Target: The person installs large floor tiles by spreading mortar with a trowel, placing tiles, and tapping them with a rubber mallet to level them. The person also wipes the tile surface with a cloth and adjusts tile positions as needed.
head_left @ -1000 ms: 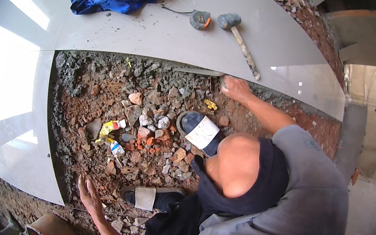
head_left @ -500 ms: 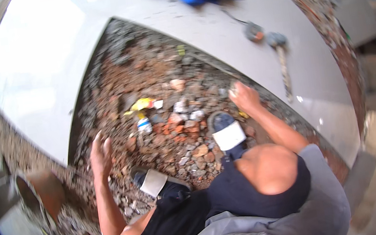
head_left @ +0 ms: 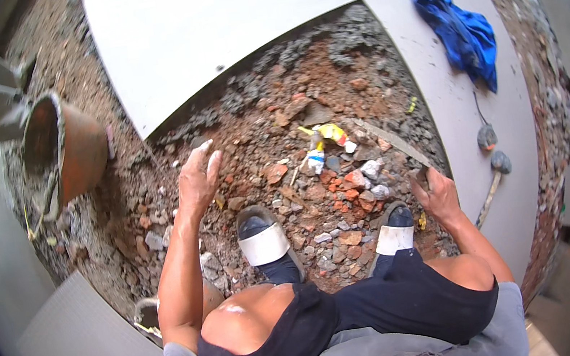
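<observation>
My left hand (head_left: 198, 179) hovers over the rubble with its fingers apart, holding nothing; its fingertips look whitish. My right hand (head_left: 439, 193) is closed round the near end of a long, flat grey blade-like tool (head_left: 397, 144), its handle hidden in the fist. The tool slants away to the left, low over broken stones and brick pieces (head_left: 356, 190). Left of the tool, a crumpled yellow wrapper (head_left: 331, 132) and a small blue-and-white packet (head_left: 315, 161) lie on the rubble. My feet, in dark socks and white-strapped sandals (head_left: 265, 245), stand on the loose stones.
Large white tiles (head_left: 205, 22) border the rubble at the far side and right. On the right tiles lie a blue cloth (head_left: 457, 30), a dark rounded weight on a cord (head_left: 487, 138) and a mallet (head_left: 500, 163). A dirty orange-brown bucket (head_left: 80, 148) lies tipped at left.
My view has swung left, so the tiles, cloth and mallet sit farther right and the bucket shows fully. The grey tool in my right hand shows clearly now. My left hand remains open.
</observation>
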A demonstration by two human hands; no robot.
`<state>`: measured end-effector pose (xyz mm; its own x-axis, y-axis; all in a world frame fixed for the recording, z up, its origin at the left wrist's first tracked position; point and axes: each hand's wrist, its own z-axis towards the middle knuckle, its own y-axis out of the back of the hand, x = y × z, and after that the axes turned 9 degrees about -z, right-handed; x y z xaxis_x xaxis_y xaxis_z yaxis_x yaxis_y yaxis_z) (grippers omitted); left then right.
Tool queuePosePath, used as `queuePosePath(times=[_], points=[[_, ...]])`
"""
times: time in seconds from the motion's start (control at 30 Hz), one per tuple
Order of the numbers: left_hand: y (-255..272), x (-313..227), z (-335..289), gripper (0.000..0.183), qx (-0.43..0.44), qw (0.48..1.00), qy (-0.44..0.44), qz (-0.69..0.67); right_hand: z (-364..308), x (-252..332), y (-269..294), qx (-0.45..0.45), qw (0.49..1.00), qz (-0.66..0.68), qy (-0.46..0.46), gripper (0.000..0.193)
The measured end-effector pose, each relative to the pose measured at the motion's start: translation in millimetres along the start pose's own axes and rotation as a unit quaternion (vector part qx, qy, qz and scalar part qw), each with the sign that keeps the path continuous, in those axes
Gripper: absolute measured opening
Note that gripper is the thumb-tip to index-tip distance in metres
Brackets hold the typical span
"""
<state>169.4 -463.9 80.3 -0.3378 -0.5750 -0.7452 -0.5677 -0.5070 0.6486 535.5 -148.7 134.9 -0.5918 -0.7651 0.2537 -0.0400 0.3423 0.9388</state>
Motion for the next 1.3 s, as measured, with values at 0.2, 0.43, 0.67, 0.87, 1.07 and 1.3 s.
queuePosePath(times=[0.2,0.43,0.67,0.87,1.07,1.3], points=[[15.7,62.9,-22.9,0.025,-0.298,0.944,0.122,-0.072,67.3,52.2,25.7,0.049,0.984,-0.113,0.127,0.023],[40.0,94.7,-13.2,0.048,-0.283,0.907,0.311,-0.005,170.6,203.2,38.5,0.135,0.933,-0.152,0.296,0.022],[37.5,102.0,-15.7,0.036,-0.306,0.913,0.262,-0.062,200.4,276.5,3.0,0.135,0.915,-0.158,0.346,0.020],[49.4,123.8,-21.9,0.031,-0.418,0.879,0.221,-0.065,216.4,309.5,-34.2,0.105,0.900,-0.176,0.384,0.015],[46.0,136.1,-32.3,0.027,-0.410,0.895,0.177,0.001,243.3,271.5,-41.2,0.073,0.900,-0.218,0.371,0.016],[46.4,130.3,-34.2,0.034,-0.459,0.857,0.221,-0.070,287.1,141.9,35.2,0.049,0.908,-0.318,0.268,0.020]])
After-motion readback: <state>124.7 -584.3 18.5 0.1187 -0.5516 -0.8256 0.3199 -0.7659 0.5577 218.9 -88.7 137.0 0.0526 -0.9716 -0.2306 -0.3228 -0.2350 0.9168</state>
